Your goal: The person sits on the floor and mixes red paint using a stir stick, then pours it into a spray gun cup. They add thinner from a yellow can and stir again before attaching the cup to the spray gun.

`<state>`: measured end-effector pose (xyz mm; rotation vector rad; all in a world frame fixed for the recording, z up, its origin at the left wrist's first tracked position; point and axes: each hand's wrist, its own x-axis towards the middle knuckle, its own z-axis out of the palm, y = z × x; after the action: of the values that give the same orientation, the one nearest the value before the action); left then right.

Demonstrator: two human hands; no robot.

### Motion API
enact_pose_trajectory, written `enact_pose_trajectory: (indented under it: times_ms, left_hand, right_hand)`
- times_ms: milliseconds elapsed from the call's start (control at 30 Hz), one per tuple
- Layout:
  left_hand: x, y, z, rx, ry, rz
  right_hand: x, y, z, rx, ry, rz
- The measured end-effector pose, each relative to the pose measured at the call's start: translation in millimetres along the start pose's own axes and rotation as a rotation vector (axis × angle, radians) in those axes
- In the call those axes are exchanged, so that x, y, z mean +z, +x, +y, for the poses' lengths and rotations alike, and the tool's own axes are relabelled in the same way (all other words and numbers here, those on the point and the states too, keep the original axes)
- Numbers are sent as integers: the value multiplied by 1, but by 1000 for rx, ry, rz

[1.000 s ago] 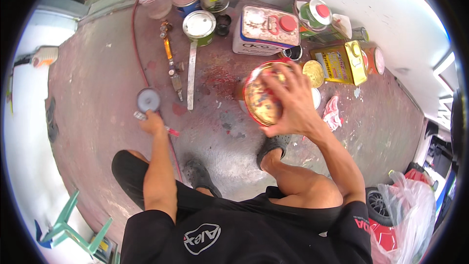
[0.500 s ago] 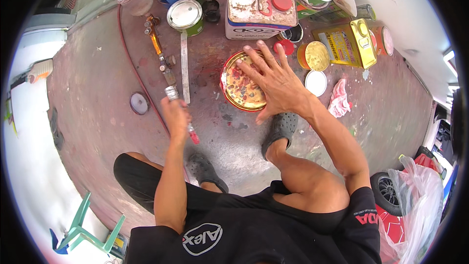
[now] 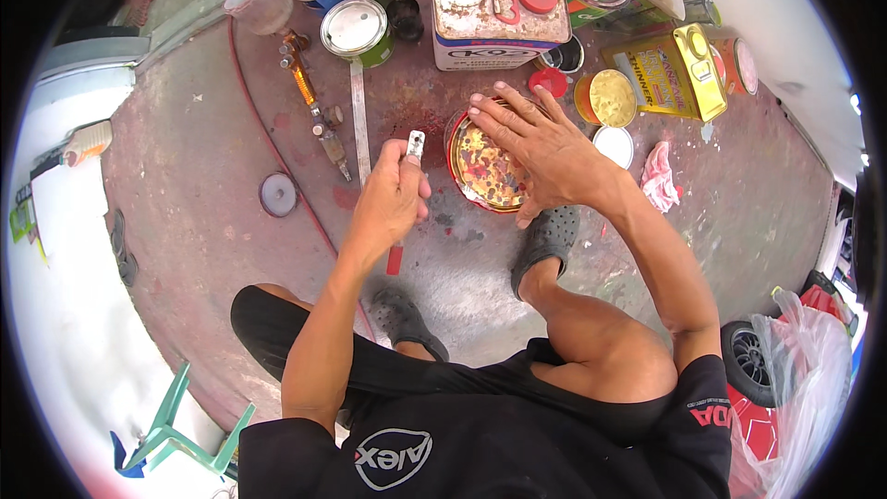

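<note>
My left hand (image 3: 390, 194) is closed around a flat metal strip (image 3: 394, 261). Its pale, holed end sticks out above the fist, and the lower end is red. To its right stands a round paint can (image 3: 485, 169) with a gold lid, spotted red and dark, and a red rim. My right hand (image 3: 545, 152) lies over the lid's right side, its fingers stretched out and its thumb near the closest edge. The two hands are apart, with the strip left of the can and not touching it.
Beyond the can stands a rusty-topped rectangular tin (image 3: 504, 23); a yellow thinner tin (image 3: 679, 74) is to its right. Left lie a spray gun (image 3: 309, 97), a red hose (image 3: 254, 134) and a metal ruler-like strip (image 3: 359, 111). A crumpled pink rag (image 3: 659, 176) lies right.
My left hand has moved right and farther away, closer to the can, bringing the metal strip along. My right hand stays on the lid. The whole view has shifted slightly.
</note>
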<state>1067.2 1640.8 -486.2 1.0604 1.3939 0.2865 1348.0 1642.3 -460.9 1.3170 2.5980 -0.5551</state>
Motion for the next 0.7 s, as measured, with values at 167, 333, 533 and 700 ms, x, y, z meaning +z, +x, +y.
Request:
enact_pose_trajectory:
  times_ms: [167, 333, 533, 700]
  left_hand:
    - [19, -12, 5, -12, 39, -26]
    - [30, -18, 4, -8, 84, -3]
    - [42, -23, 16, -10, 226, 48]
    - [45, -17, 0, 276, 704, 158]
  right_hand:
    - [32, 3, -8, 170, 360, 407]
    - [51, 12, -3, 189, 329, 493]
    - [55, 13, 0, 173, 341, 542]
    - [59, 15, 1, 151, 356, 541]
